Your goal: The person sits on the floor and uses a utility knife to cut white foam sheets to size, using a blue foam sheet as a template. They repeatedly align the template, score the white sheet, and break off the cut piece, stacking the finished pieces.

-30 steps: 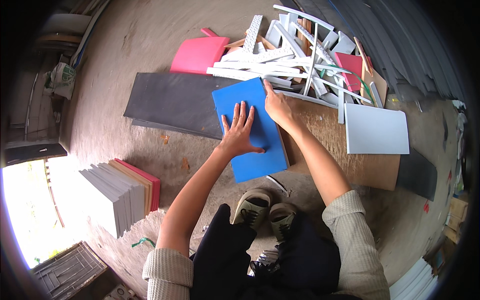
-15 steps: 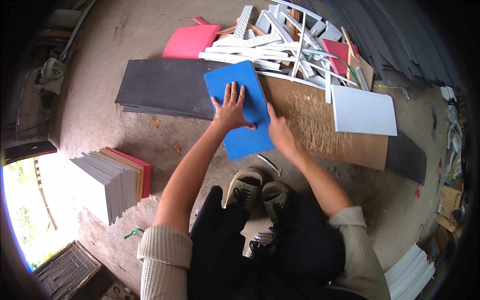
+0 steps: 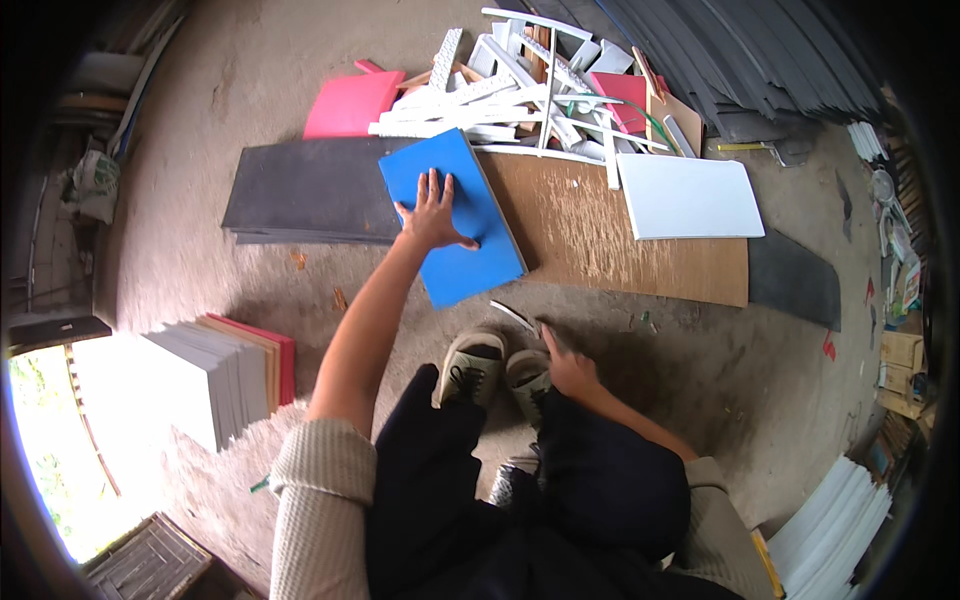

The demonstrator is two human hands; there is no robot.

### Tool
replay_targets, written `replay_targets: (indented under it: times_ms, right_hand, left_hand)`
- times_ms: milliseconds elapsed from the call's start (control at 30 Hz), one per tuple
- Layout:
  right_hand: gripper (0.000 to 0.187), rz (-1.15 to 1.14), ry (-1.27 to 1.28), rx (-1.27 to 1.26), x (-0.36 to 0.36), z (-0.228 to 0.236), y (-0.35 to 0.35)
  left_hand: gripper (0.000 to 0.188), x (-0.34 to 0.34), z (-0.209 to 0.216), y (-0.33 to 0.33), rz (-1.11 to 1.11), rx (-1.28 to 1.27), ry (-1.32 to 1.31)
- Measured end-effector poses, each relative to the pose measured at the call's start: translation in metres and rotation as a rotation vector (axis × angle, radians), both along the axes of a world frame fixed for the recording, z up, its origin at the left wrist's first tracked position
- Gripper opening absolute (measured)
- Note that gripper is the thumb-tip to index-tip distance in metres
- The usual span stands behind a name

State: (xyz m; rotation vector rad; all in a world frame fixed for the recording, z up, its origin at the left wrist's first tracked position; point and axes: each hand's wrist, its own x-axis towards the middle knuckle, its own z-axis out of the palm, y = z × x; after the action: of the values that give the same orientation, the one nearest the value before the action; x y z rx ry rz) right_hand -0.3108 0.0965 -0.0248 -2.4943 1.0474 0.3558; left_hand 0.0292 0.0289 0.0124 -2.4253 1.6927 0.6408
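A blue rectangular sheet (image 3: 455,275) lies slanted across dark grey sheets (image 3: 300,190) and a worn brown board (image 3: 530,210). My left hand (image 3: 432,222) presses flat on it, fingers spread. Low over the floor by my right shoe, my right hand (image 3: 572,370) is apart from the sheet. Its index finger points forward and the other fingers are curled; whatever they hold is too small to make out. A thin curved white strip (image 3: 512,316) lies on the floor just ahead of that fingertip.
Beyond the board is a heap of white offcuts (image 3: 480,95) with red pieces (image 3: 352,103). A white panel (image 3: 690,195) rests on the board's right. Upright grey and red sheets (image 3: 215,370) stand at left; dark sheets (image 3: 740,60) are stacked at far right.
My right hand has left the blue sheet's right edge and come back toward my shoes. My left hand stays pressed on the sheet. The whole view has shifted slightly.
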Motion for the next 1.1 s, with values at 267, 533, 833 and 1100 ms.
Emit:
replay_targets:
  times_ms: [267, 533, 833, 1100]
  right_hand:
    - [0.033, -0.086, -0.310, -0.018, 0.075, 0.089, -0.089]
    - [0.029, -0.026, -0.258, -0.123, 0.276, 0.051, -0.199]
    - [0.032, -0.217, -0.148, 0.097, 0.291, 0.054, -0.195]
    - [0.019, -0.119, -0.221, 0.008, 0.128, 0.055, -0.075]
  left_hand:
    - [0.135, 0.023, -0.008, 0.019, 0.011, -0.030, 0.039]
    - [0.132, 0.013, -0.006, 0.018, 0.036, -0.108, 0.097]
    - [0.132, 0.009, -0.007, 0.016, 0.051, -0.134, 0.079]
    - [0.134, 0.014, -0.009, 0.018, 0.055, -0.086, 0.033]
